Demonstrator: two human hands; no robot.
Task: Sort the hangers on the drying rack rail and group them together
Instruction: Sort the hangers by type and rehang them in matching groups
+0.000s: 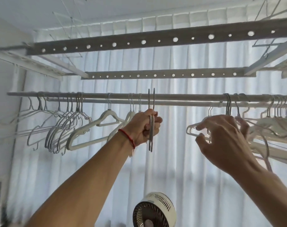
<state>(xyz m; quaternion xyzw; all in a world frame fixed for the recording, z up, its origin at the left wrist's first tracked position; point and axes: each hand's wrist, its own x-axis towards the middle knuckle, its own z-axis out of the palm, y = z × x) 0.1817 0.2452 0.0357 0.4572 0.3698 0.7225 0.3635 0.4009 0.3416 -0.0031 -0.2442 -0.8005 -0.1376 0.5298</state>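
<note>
Slim pale hangers (83, 128) — bunched along the rail (180, 96)

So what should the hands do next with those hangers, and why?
Probably the left hand should slide the two grey hangers it grips leftward along the rail toward the bunch of grey hangers already hanging there. They look alike, and right now they sit apart among white hangers. The right hand is busy reaching for another white hanger.

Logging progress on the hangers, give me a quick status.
Left hand grips two grey hangers, hooks by the rail. Right hand reaching a white hanger, fingers spread. Nothing blocking.
</note>
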